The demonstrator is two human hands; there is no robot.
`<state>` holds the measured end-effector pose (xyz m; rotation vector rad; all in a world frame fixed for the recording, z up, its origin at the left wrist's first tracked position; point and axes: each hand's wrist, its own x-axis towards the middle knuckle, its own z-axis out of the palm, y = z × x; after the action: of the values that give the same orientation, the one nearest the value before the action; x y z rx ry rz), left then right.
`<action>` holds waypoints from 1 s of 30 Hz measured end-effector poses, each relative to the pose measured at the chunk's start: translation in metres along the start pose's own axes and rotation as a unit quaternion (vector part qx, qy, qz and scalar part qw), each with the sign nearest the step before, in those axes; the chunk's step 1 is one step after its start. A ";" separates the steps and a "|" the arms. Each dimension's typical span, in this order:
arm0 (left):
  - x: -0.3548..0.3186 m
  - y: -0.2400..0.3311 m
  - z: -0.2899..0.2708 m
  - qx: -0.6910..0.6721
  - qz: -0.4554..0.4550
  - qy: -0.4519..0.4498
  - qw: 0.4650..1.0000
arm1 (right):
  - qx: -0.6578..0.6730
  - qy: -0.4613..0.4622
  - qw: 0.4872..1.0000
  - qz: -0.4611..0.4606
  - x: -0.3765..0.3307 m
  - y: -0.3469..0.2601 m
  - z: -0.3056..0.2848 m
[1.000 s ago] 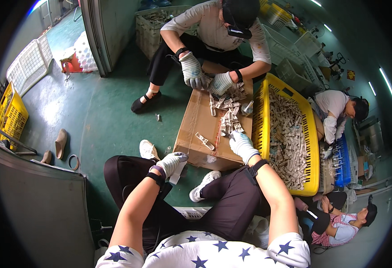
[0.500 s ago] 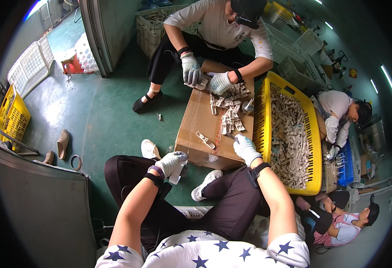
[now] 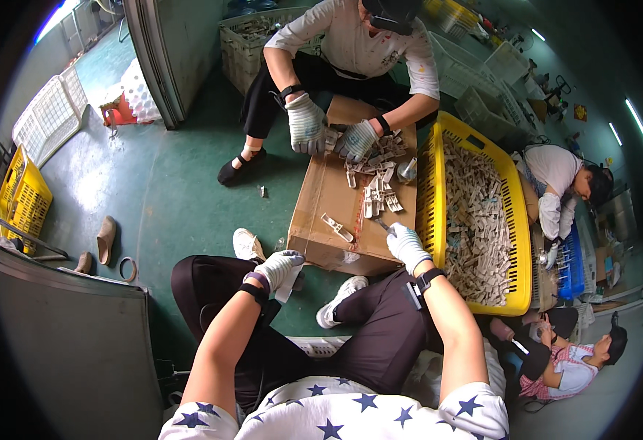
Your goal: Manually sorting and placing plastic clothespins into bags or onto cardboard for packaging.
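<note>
My left hand (image 3: 281,268), in a white knit glove, is closed around a flat white piece (image 3: 285,292) whose end hangs below the fingers; its exact kind is unclear. My right hand (image 3: 408,246), gloved too, pinches a thin dark tool (image 3: 382,223) over the near right edge of a cardboard box (image 3: 314,213). A single off-white plastic clip (image 3: 337,228) lies on the box between my hands. Farther back is a heap of similar clips (image 3: 380,196). Across the box, a co-worker's gloved hands (image 3: 358,141) work at the heap, with a clip piece between them.
A yellow crate (image 3: 521,282) full of clips stands against the box's right side. A small clear container (image 3: 407,171) sits on the box. Two more people work at the right, by a blue crate (image 3: 571,268). Shoes (image 3: 106,238) lie on the green floor at left.
My left hand has risen slightly with the white piece. My right hand has shifted slightly, and its dark tool now shows. The co-worker's left-side hand has moved down toward the other.
</note>
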<state>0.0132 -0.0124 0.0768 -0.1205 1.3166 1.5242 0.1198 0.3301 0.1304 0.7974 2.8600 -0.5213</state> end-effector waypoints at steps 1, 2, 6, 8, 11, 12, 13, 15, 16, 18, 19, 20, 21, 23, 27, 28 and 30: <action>0.000 0.000 -0.001 -0.007 -0.002 0.000 1.000 | 0.001 0.000 1.000 -0.001 0.001 0.001 0.002; 0.003 -0.001 -0.002 -0.006 -0.001 0.001 1.000 | 0.010 -0.003 1.000 0.007 0.001 0.002 0.004; 0.007 -0.006 -0.002 -0.003 0.010 0.009 1.000 | 0.025 -0.013 0.999 0.020 0.000 0.004 0.006; 0.007 -0.005 -0.001 0.001 0.006 0.014 1.000 | 0.022 -0.011 1.000 0.016 0.000 0.006 0.007; 0.010 -0.009 -0.003 0.003 0.012 0.019 1.000 | 0.013 -0.013 1.000 0.014 0.001 0.007 0.007; 0.011 -0.010 -0.004 0.010 0.015 0.019 1.000 | 0.007 -0.016 1.000 0.016 0.002 0.006 0.007; 0.012 -0.011 -0.005 0.018 0.018 0.018 0.999 | 0.007 -0.015 1.000 0.016 0.002 0.006 0.007; 0.014 -0.014 -0.005 0.020 0.016 0.023 0.999 | 0.008 -0.020 1.000 0.019 0.002 0.007 0.008; 0.014 -0.015 -0.006 0.021 0.013 0.028 0.999 | 0.009 -0.019 1.000 0.018 0.002 0.006 0.008; 0.015 -0.016 -0.007 0.021 0.019 0.024 0.999 | 0.011 -0.023 0.999 0.022 0.001 0.003 0.008; 0.013 -0.015 -0.006 0.021 0.015 0.028 0.999 | 0.011 -0.021 0.999 0.022 0.001 0.003 0.009; 0.012 -0.014 -0.005 0.021 0.011 0.032 0.999 | 0.008 -0.020 1.000 0.022 0.001 0.003 0.009; 0.018 -0.018 -0.009 0.034 0.032 0.035 0.998 | 0.006 -0.019 1.000 0.022 0.001 0.003 0.010; 0.019 -0.018 -0.008 0.039 0.029 0.027 0.998 | 0.007 -0.022 0.999 0.025 0.001 0.007 0.008; 0.025 -0.031 -0.022 0.090 0.071 0.042 0.993 | 0.015 -0.015 1.000 0.018 0.000 0.000 0.014; 0.023 -0.031 -0.019 0.118 0.091 0.042 0.988 | 0.014 -0.006 1.000 0.023 -0.001 0.002 0.014; 0.022 -0.027 -0.015 0.084 0.055 0.036 0.994 | 0.012 -0.001 1.000 0.028 0.000 0.005 0.011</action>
<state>0.0156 -0.0142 0.0390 0.0050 1.5262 1.5055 0.1231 0.3303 0.1183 0.8775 2.8246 -0.5499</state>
